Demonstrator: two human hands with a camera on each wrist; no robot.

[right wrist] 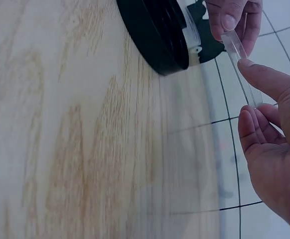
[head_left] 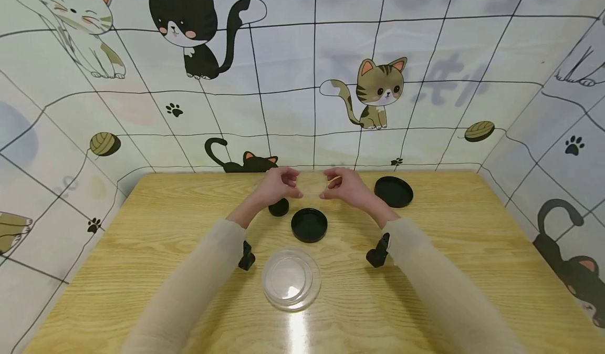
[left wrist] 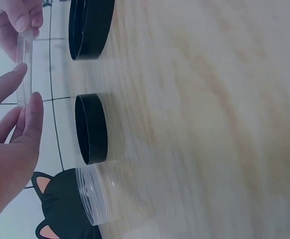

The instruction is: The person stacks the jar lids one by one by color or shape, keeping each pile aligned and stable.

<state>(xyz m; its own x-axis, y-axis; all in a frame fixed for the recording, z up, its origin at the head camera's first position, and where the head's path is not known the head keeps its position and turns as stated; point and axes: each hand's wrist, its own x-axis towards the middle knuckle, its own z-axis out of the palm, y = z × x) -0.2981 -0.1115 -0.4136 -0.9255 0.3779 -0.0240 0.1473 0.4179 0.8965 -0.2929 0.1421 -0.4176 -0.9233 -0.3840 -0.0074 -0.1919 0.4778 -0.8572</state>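
My left hand (head_left: 280,184) and right hand (head_left: 346,186) pinch opposite edges of a shallow clear plastic piece (head_left: 312,185), raised above the far side of the table. In the left wrist view this clear piece (left wrist: 24,72) appears edge-on as a thin, low-walled disc, thumb on one face and fingers on the other. The right wrist view shows the same grip on the clear piece (right wrist: 241,67). Below the hands lie a small black lid (head_left: 279,207), near the left wrist, and a medium black lid (head_left: 309,225). Another clear shallow container (left wrist: 91,194) sits beside the small lid, mostly hidden in the head view.
Nearer on the wooden table (head_left: 198,301), round clear plastic pieces (head_left: 291,279) lie nested. A large black lid (head_left: 394,191) rests at the back right, beyond the right forearm. Cat-print cloth (head_left: 293,107) rises behind the table's far edge and along both sides.
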